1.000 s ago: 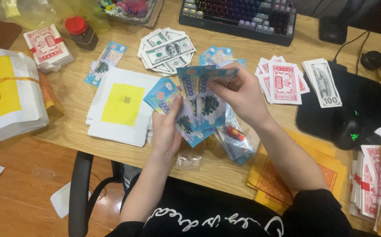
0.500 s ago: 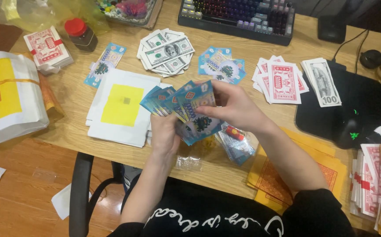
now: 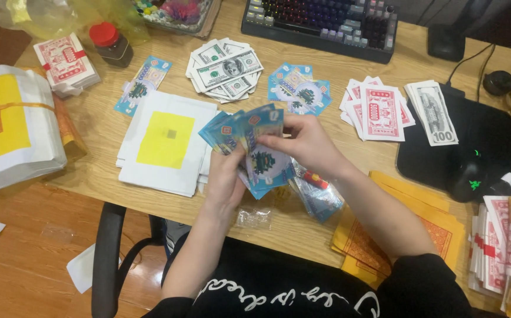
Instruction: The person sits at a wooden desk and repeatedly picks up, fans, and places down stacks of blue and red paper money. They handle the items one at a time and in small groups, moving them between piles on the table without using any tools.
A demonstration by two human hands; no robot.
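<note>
A fanned bundle of blue paper notes (image 3: 249, 132) is held over the wooden desk (image 3: 99, 138) in front of me. My left hand (image 3: 225, 176) grips the bundle from below. My right hand (image 3: 302, 141) pinches the top note at the fan's right side. A small pile of the same blue notes (image 3: 299, 88) lies on the desk just beyond my hands. More blue notes in clear wrap (image 3: 317, 194) lie under my right wrist.
White sheets with a yellow square (image 3: 164, 141) lie to the left. Green banknote-style paper (image 3: 226, 70), red-and-white notes (image 3: 379, 109) and a keyboard (image 3: 320, 20) sit further back. A black mouse (image 3: 467, 174), yellow paper (image 3: 402, 235) and a red-lidded jar (image 3: 109, 42) are around.
My right hand came down from holding a note raised above the fan to the fan's right side. The bundle dropped lower and spread wider. A blue pile behind became visible.
</note>
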